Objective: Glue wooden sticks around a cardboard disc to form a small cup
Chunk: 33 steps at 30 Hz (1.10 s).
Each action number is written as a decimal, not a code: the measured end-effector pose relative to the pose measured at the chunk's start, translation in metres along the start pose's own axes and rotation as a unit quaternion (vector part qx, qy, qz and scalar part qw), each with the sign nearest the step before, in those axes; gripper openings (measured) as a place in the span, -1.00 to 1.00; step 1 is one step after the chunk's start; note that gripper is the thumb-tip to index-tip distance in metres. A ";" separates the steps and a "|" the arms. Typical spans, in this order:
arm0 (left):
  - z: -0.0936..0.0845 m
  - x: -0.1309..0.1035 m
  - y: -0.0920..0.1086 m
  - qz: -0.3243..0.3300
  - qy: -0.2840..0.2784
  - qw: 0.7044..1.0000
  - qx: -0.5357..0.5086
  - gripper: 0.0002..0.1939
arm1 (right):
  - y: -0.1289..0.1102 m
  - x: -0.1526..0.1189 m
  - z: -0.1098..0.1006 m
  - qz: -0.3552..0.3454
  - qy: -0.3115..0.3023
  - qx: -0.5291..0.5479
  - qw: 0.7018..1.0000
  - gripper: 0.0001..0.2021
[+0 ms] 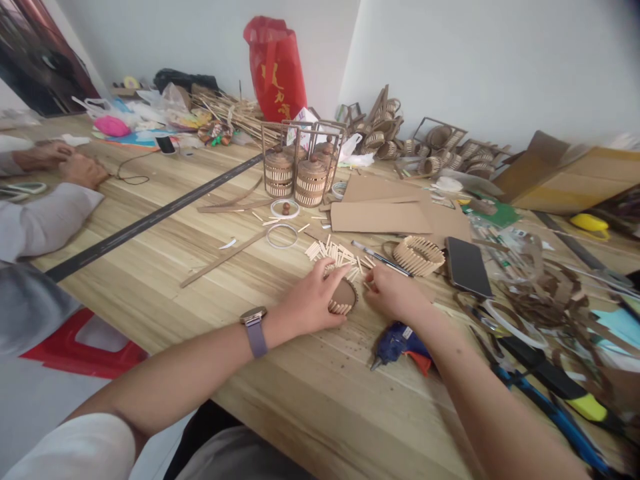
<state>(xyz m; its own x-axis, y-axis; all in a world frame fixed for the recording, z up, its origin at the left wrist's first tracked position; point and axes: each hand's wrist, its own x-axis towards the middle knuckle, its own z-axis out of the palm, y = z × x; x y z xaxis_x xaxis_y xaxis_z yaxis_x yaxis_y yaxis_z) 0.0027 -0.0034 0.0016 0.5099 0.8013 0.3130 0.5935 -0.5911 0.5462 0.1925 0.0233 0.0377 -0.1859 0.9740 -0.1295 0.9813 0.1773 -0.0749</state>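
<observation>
My left hand point(317, 297), with a watch on its wrist, curves its thumb and fingers around a small round brown base point(345, 293). Short pale wooden sticks stand along part of the base's rim. Just right of it, my right hand point(393, 290) has its fingertips pinched together; what is in them, if anything, is too small to make out. Beyond both hands lies a loose pile of short wooden sticks point(333, 252). A blue glue gun point(393, 345) rests on the table beneath my right forearm.
A ring of sticks point(419, 255), a pen point(383, 258) and a phone point(469, 267) lie to the right. Lidded stick baskets in a frame point(310, 180) stand behind, beside cardboard sheets point(380, 217). Pliers point(550, 413) lie front right. Another person's hands point(80, 167) are at left.
</observation>
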 end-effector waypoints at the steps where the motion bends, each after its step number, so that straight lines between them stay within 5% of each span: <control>1: -0.001 0.000 0.001 0.001 0.002 1.000 0.003 -0.04 | 0.000 -0.004 -0.001 -0.012 0.003 0.009 1.000 -0.85; 7: -0.002 0.000 0.001 -0.002 -0.001 1.000 0.007 -0.05 | 0.007 -0.028 -0.009 -0.078 0.016 0.102 0.992 -0.86; 12: 0.000 0.000 -0.001 -0.005 0.003 1.000 0.000 -0.05 | 0.006 -0.042 -0.018 -0.125 -0.026 0.274 0.953 -0.87; 17: -0.001 0.000 -0.001 0.000 0.001 1.000 -0.005 -0.07 | -0.008 -0.045 -0.017 -0.122 -0.060 0.266 0.954 -0.91; 33: -0.004 0.000 0.002 -0.006 0.002 1.000 -0.012 -0.09 | -0.017 -0.045 -0.005 -0.148 -0.028 0.231 0.961 -0.88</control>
<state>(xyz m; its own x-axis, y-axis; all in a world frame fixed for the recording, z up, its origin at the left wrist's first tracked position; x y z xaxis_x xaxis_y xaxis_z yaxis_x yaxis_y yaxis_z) 0.0014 -0.0042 0.0056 0.5006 0.8086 0.3091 0.5843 -0.5791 0.5685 0.1841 -0.0229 0.0493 -0.4682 0.8793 -0.0868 0.7609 0.3513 -0.5455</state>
